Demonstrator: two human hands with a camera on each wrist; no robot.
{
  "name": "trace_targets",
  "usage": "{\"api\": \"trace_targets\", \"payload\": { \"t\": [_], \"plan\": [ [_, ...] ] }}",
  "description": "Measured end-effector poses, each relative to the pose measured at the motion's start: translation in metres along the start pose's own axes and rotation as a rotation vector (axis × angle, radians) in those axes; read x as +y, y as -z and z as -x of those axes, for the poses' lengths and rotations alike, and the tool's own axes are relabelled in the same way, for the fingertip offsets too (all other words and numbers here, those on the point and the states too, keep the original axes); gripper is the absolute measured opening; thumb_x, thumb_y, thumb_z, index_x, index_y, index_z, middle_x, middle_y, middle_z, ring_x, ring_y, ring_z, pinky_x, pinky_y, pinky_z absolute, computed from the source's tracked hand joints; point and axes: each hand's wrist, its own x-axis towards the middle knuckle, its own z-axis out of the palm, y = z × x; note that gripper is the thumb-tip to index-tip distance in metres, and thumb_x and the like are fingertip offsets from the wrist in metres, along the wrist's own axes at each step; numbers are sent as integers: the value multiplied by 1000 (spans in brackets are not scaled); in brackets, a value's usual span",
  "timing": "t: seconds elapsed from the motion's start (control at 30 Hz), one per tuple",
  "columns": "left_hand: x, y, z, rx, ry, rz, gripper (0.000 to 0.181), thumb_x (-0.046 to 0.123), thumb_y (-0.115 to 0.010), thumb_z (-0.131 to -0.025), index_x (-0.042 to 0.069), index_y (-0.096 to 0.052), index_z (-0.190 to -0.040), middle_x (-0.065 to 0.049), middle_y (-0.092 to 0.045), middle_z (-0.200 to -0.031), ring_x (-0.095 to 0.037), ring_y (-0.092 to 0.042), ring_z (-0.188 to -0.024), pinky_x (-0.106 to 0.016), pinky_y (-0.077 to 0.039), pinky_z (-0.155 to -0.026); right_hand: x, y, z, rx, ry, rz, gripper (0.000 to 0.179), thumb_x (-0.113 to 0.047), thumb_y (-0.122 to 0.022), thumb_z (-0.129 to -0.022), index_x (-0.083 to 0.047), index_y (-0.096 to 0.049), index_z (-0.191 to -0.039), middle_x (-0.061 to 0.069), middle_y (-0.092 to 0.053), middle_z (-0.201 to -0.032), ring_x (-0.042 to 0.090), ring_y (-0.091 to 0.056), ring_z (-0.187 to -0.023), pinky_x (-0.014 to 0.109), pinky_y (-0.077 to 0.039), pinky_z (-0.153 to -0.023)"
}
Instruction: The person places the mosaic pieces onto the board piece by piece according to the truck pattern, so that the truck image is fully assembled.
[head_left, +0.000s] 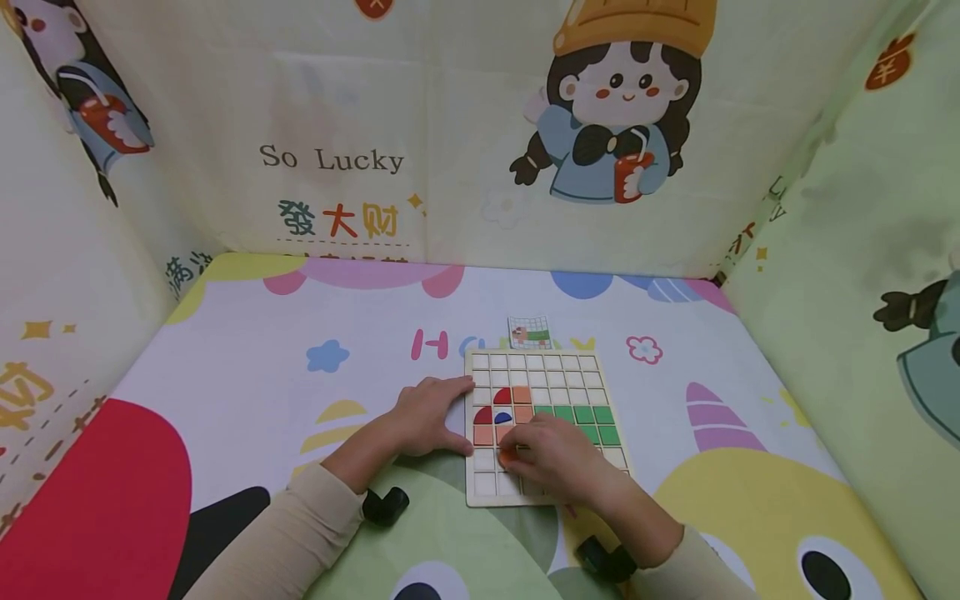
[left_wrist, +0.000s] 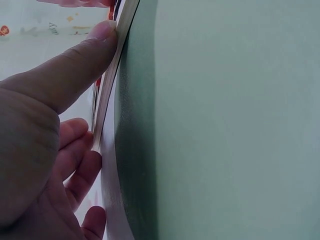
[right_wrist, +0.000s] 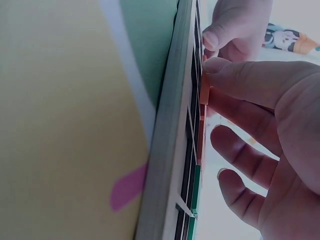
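A pale gridded board (head_left: 483, 485) lies on the table, partly filled with coloured tiles. My left hand (head_left: 423, 418) touches the board's left edge, thumb and forefinger spread apart along it. Over the board's lower middle, my right hand (head_left: 558, 457) pinches an orange tile (right_wrist: 204, 89) between thumb and forefinger, close against the grid. Red curved tiles (head_left: 502, 397), salmon square tiles (head_left: 483, 435) and a blue half-round shape (head_left: 502, 418) sit at the left. Green square tiles (head_left: 603, 415) fill cells at the right. Some cells are hidden under my right hand.
A small picture card (head_left: 529, 333) with a similar coloured pattern lies just beyond the board's far edge. The tablecloth (head_left: 247, 358) is printed with cartoon shapes. Printed fabric walls (head_left: 465, 167) rise behind the table and on both sides.
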Motion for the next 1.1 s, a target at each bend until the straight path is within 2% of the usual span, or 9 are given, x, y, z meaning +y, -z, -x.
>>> {"api": "trace_targets", "payload": {
  "t": [0.53, 0.77, 1.1],
  "plan": [
    [-1, -1, 0, 4, -7, -13, 95, 45, -88, -71, 17, -45, -151, -3, -49, -147, -28, -42, -130, -54, -38, -101, 0, 0, 0, 22, -1, 15, 16, -24, -80, -87, -17, -78, -101, -8, -73, -93, 13, -63, -85, 33, -53, -80],
    [-1, 0, 0, 6, -13, -9, 95, 45, -89, -71, 17, -45, -151, -3, -50, -147, -29, -43, -130, -54, -38, -101, 1, -2, 0, 35, 1, 16, 15, -23, -80, -86, -17, -77, -100, -9, -73, -91, 12, -62, -82, 33, -52, -78],
    [-2, -1, 0, 10, -15, -7, 94, 45, -88, -72, 17, -45, -150, -3, -50, -146, -29, -43, -130, -54, -37, -101, 0, 0, -3, 11, -40, 17, 17, -24, -80, -87, -16, -77, -102, -9, -72, -91, 12, -61, -80, 32, -52, -76]
  ]
}}
